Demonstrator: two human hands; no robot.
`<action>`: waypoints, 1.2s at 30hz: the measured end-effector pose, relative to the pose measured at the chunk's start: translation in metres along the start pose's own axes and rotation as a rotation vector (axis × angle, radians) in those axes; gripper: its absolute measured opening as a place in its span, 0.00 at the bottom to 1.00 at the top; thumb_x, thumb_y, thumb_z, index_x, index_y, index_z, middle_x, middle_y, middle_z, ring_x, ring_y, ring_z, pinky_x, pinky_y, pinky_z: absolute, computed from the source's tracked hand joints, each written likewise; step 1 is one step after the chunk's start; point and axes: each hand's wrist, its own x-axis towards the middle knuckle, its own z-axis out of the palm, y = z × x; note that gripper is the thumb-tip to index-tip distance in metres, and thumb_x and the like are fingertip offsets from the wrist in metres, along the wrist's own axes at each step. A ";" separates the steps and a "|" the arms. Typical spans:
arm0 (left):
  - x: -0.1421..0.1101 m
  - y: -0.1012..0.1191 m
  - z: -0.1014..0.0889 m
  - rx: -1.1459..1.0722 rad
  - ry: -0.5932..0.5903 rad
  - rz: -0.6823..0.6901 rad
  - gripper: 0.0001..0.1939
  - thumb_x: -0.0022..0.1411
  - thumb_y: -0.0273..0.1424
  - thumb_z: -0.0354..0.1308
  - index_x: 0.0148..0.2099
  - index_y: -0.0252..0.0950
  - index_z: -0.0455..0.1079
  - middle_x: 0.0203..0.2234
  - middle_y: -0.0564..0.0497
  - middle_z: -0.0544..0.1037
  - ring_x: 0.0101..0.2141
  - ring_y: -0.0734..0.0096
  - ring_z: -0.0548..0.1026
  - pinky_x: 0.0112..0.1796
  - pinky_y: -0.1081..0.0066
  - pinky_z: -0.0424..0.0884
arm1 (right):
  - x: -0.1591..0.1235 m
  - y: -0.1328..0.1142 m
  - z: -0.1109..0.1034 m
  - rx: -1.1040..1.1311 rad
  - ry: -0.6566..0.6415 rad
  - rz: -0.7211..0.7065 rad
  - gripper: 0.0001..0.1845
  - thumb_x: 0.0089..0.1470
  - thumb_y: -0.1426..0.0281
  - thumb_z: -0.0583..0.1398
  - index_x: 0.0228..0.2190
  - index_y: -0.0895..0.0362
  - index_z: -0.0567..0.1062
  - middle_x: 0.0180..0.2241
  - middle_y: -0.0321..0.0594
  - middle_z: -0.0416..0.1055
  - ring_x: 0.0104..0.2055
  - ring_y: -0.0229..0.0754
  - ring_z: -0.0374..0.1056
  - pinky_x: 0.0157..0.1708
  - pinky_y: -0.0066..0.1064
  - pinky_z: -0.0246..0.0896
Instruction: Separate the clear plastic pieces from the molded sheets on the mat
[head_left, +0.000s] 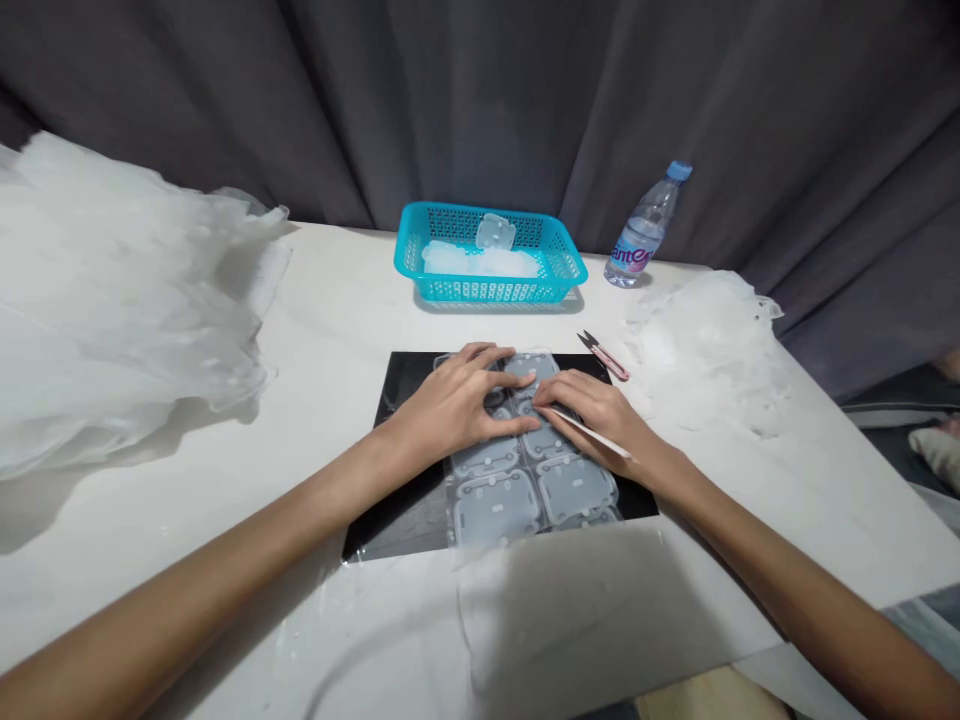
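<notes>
Behind everything, a dark grey pleated curtain (465, 100); beneath the fingers and well out to either side, a smooth white desk (322, 300). Directly under both sets of fingers, a clear plastic sheet of frosted, rounded rectangular panels (495, 508), spread over a flat, glossy black board (412, 500). Steadies the sheet with the left fingers (506, 380), splayed wide and apparently gripping nothing. Pinches a slim white stick-like tool (592, 433) between the closed right fingers (566, 392), just beside the left thumb; exact contact at the tip too small to tell.

Beyond the fingers, a turquoise perforated plastic basket (491, 292), with loose frosted pieces (495, 232) inside. Just past the right fingers, small snips with pink handles (606, 358); farther out, a clear plastic bottle with a blue cap (637, 240). To the right of the fingers, a low pile of crumpled translucent film (712, 345); well to the left, a much larger heap of whitish translucent sheets (127, 290).

Seems partway along: several pieces already loose in the basket, panels joined together under the fingers. Cannot tell how many remain to be handled.
</notes>
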 end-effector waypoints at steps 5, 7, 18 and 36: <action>0.000 -0.001 0.001 -0.004 -0.003 0.000 0.35 0.63 0.59 0.61 0.62 0.42 0.77 0.66 0.42 0.71 0.66 0.48 0.65 0.65 0.49 0.63 | -0.001 0.000 -0.009 -0.053 -0.063 0.015 0.09 0.72 0.71 0.53 0.42 0.56 0.74 0.42 0.47 0.76 0.45 0.49 0.74 0.46 0.40 0.69; -0.001 -0.002 0.001 0.000 -0.007 -0.001 0.35 0.62 0.60 0.61 0.62 0.43 0.77 0.66 0.43 0.71 0.66 0.47 0.65 0.65 0.49 0.63 | -0.002 0.003 -0.015 0.019 -0.052 0.050 0.08 0.72 0.69 0.55 0.41 0.55 0.74 0.42 0.45 0.76 0.44 0.47 0.75 0.45 0.38 0.69; -0.001 -0.005 0.005 0.004 0.025 0.029 0.36 0.63 0.60 0.61 0.63 0.42 0.76 0.66 0.41 0.70 0.66 0.47 0.65 0.66 0.48 0.61 | -0.002 0.016 -0.017 0.186 -0.059 0.064 0.08 0.71 0.67 0.58 0.43 0.52 0.77 0.44 0.43 0.78 0.48 0.47 0.75 0.51 0.41 0.69; 0.000 -0.010 0.006 -0.007 0.036 0.045 0.37 0.62 0.62 0.59 0.63 0.44 0.76 0.66 0.41 0.70 0.66 0.46 0.65 0.65 0.47 0.62 | 0.002 0.024 -0.028 0.092 -0.135 -0.003 0.08 0.70 0.72 0.57 0.40 0.56 0.77 0.44 0.45 0.79 0.47 0.47 0.77 0.46 0.37 0.69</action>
